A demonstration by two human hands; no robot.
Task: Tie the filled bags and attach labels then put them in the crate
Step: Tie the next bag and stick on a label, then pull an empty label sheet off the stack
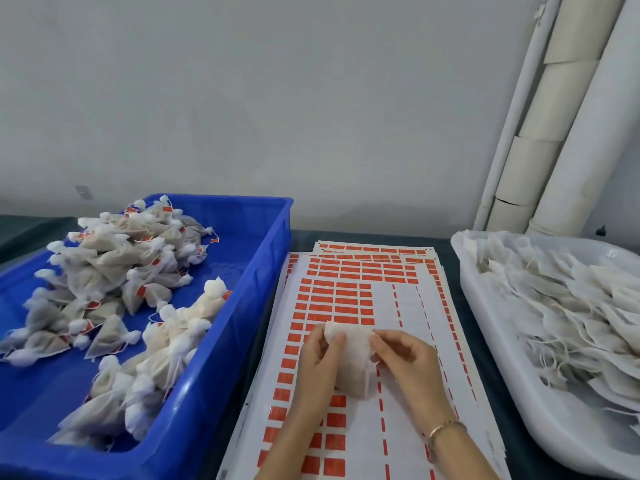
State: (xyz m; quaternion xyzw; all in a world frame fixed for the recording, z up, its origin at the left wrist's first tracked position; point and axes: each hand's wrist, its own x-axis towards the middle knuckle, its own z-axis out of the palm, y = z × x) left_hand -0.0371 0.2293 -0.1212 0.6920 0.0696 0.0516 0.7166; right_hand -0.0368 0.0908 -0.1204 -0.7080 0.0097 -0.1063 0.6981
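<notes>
The crate (266,268) at left holds tied bags (114,265) with red labels. Over the label sheets (346,296), the left hand (317,358) and right hand (407,358) pinch one bag (353,365) by its top, fingers curled. The tray (485,306) at right holds untied bags (571,306).

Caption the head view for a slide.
Left hand and right hand pinch a filled bag over label sheets, between blue crate and white tray.

Blue, white, orange-red.
White bag (353,365) in the left grip (317,362); beneath it, a white sheet (405,306) is gridded with orange-red labels (341,299); to its left, a blue crate (266,258).
</notes>
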